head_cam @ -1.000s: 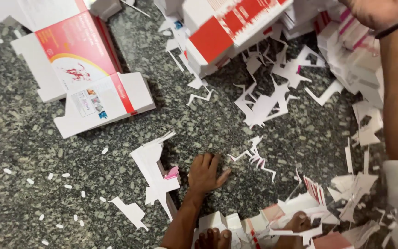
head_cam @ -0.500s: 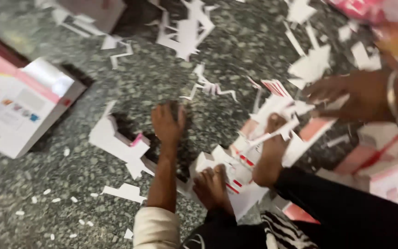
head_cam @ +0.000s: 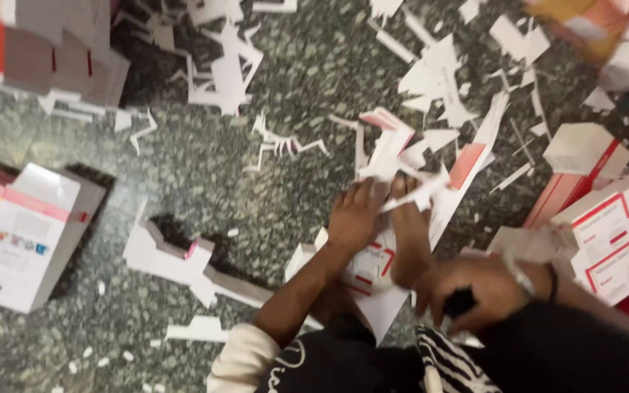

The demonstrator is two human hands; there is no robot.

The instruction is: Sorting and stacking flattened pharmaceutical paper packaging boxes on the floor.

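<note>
Left hand (head_cam: 357, 215) flat, fingers together, pressed on a white-and-red cardboard sheet (head_cam: 373, 280) lying on the speckled stone floor (head_cam: 271, 189), beside a bare foot (head_cam: 409, 240) resting on the same sheet. Right hand (head_cam: 478, 291) curled loosely, low at the foot's heel, near small white-and-red folded boxes (head_cam: 606, 233); grip blurred, impossible to tell whether pinching anything. White paper offcuts (head_cam: 438, 80) scattered all around, a stack of flat cartons (head_cam: 34, 233) at the left.
</note>
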